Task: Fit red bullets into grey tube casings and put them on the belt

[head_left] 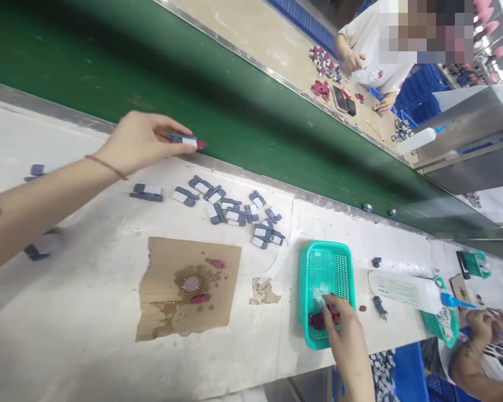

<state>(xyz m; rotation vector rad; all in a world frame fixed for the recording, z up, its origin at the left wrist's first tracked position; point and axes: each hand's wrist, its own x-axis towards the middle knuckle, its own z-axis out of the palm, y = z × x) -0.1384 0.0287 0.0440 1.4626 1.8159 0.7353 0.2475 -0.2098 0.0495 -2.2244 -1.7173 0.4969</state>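
My left hand [145, 142] pinches a small dark blue-grey and white part [186, 140] with a red tip, above the near edge of the green conveyor belt [251, 120]. My right hand [347, 332] reaches into a turquoise plastic basket [302, 279]. Its thumb and finger close together on the small dark red pieces [317, 321] at the basket's near end. Between my hands lie several loose grey-and-white parts [235, 216]. A stained piece of cardboard [155, 279] carries a round wet cap-like thing [191, 285] and two dark red pieces [200, 298].
A white squeeze bottle with a blue nozzle [406, 291] lies right of the basket, near a loose grey part [379, 307]. A torn cardboard scrap [264, 291] lies left of the basket. Across the belt a person [371, 61] works; another person's hands [486, 324] show at right.
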